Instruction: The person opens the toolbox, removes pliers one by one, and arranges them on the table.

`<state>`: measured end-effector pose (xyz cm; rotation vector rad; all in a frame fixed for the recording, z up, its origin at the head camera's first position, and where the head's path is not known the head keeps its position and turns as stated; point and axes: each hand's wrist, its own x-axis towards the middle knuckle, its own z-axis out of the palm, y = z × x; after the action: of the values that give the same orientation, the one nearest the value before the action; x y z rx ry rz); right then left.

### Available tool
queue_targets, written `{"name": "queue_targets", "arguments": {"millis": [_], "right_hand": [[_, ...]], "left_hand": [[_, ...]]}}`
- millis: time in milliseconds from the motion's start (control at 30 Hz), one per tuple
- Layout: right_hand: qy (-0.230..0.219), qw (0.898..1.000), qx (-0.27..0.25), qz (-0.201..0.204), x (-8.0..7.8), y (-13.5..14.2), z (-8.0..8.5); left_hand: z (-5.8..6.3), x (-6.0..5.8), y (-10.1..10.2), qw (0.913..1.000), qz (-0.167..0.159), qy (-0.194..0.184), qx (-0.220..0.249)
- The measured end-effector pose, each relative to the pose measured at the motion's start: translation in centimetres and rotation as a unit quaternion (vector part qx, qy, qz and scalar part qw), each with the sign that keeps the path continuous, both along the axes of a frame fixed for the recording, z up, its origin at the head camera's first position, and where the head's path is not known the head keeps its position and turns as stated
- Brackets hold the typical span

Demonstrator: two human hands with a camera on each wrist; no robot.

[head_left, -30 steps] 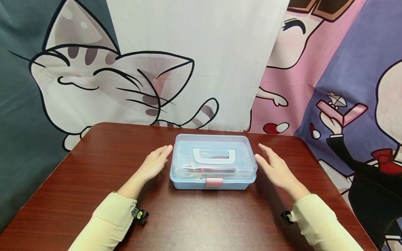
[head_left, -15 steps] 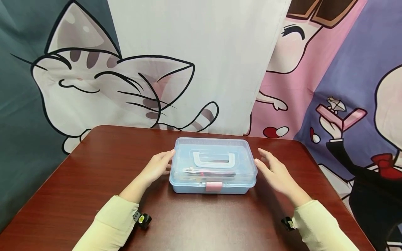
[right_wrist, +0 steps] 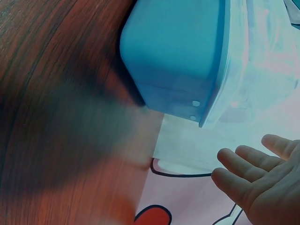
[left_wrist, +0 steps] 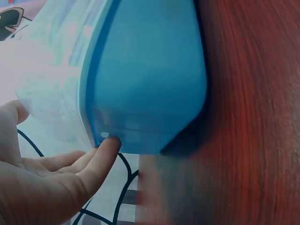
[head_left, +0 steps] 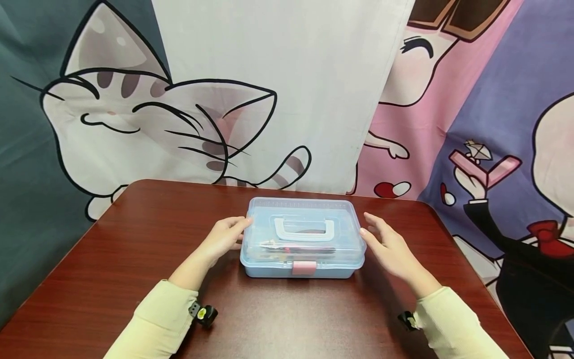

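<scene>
A light blue storage box (head_left: 269,270) with a clear lid stands closed on the table, its pink latch (head_left: 304,268) facing me. A white carry handle (head_left: 305,237) lies flat on the lid, and several pens (head_left: 298,248) show through it. My left hand (head_left: 222,237) is at the box's left side. Its thumb rests at the lid's edge, and in the left wrist view its fairly straight fingers (left_wrist: 101,164) touch the back corner. On the other side my right hand (head_left: 391,249) is spread beside the box; in the right wrist view its fingers (right_wrist: 236,180) are apart from the wall.
The brown wooden table (head_left: 287,324) ends just behind the box. A cloth backdrop (head_left: 287,60) with a cartoon cat and figures hangs beyond that far edge. Each wrist carries a small black camera (head_left: 203,315) below the sleeve cuff.
My left hand has moved slightly right, onto the box's left side. The right hand stays nearly in place beside the box. The head view has tilted up a little.
</scene>
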<state>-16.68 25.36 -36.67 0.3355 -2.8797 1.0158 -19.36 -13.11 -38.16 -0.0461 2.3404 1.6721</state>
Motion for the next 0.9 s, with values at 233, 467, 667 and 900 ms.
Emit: {"name": "queue_targets", "arguments": {"millis": [233,467,667,900], "right_hand": [[0.002,1.0,-0.008,0.005,-0.1,-0.1,0.2],[0.013,1.0,-0.017,0.011,0.2,-0.5,0.6],[0.025,0.999,-0.018,0.019,0.5,-0.8,0.8],[0.032,0.999,-0.021,0.024,1.0,-1.2,1.2]], "left_hand": [[0.0,-0.5,-0.1,0.9991,0.018,-0.018,0.035],[-0.5,-1.0,0.0,0.9959,0.04,-0.044,0.068],[-0.8,-1.2,0.1,0.9942,0.049,-0.067,0.069],[-0.6,-1.4,-0.2,0.9913,0.042,-0.091,0.085]]}}
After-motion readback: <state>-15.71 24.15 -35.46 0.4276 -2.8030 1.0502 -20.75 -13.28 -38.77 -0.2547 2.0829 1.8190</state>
